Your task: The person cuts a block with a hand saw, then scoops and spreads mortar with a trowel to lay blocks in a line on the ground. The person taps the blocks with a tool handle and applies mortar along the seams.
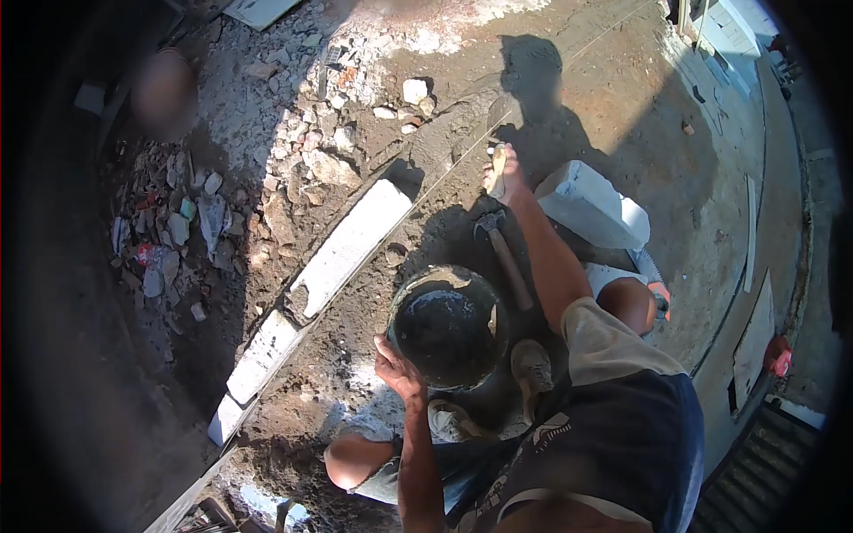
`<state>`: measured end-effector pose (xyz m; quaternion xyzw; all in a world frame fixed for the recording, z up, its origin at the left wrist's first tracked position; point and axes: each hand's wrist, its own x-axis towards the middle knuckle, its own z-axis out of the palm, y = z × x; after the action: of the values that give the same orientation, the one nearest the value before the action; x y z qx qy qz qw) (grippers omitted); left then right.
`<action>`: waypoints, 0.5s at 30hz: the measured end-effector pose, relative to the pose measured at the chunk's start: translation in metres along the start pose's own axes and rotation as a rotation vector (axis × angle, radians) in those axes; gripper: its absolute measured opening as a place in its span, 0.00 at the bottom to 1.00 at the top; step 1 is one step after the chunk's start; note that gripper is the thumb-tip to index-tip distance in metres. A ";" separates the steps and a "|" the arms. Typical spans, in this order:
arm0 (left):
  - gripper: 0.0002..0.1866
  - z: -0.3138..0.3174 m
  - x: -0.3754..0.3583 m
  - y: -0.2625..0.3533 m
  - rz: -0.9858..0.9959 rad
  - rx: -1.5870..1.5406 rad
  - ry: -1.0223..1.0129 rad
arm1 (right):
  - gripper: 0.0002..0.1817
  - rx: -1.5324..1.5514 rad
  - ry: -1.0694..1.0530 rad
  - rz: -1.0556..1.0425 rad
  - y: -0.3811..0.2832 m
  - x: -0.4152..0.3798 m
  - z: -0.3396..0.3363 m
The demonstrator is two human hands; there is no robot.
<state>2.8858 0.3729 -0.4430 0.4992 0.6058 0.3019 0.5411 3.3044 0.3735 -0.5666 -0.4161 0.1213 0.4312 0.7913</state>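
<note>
My left hand [402,369] has its fingers closed over the left rim of a round, dark bucket [494,320]. The bucket stands between my feet, with grey, wet-looking residue inside. Ahead, my right hand [505,175] is wrapped around the pale handle of a trowel [498,160]. Its blade, hard to tell from the grey mortar [435,133], points away from me beside a taut string [458,163]. A row of white blocks [351,249] runs along the string to the left. Below my right forearm lies a hammer [508,258] with a wooden handle.
A large white block [591,206] rests right of my right arm, near a handsaw [657,293] with an orange handle. Broken rubble [324,164] spreads beyond the block row. Mixed debris [169,222] is heaped at far left. Boards [753,342] lie along the right side.
</note>
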 end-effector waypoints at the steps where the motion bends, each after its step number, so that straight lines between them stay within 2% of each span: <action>1: 0.27 0.002 0.001 0.002 0.015 0.017 -0.001 | 0.29 -0.102 0.051 0.009 0.006 -0.023 0.003; 3: 0.27 0.003 0.002 0.007 0.008 0.057 0.007 | 0.29 -0.310 0.153 0.034 0.012 -0.057 0.010; 6: 0.27 0.003 0.005 -0.005 0.001 0.029 0.001 | 0.29 -0.402 0.329 -0.106 -0.008 -0.079 0.016; 7: 0.27 0.002 0.004 -0.006 0.005 0.041 0.009 | 0.29 -0.409 0.386 -0.216 -0.019 -0.066 0.013; 9: 0.27 0.004 0.005 -0.009 0.018 0.061 0.024 | 0.28 -0.443 0.367 -0.261 -0.061 -0.038 0.010; 12: 0.27 0.005 0.006 -0.012 0.042 0.019 0.032 | 0.27 -0.517 0.378 -0.114 -0.121 0.010 0.008; 15: 0.27 0.004 0.010 -0.020 0.041 0.079 0.054 | 0.26 -0.622 0.300 -0.051 -0.138 0.017 0.011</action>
<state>2.8850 0.3750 -0.4660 0.5242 0.6212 0.3023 0.4980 3.4210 0.3528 -0.4932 -0.6992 0.0885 0.3617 0.6103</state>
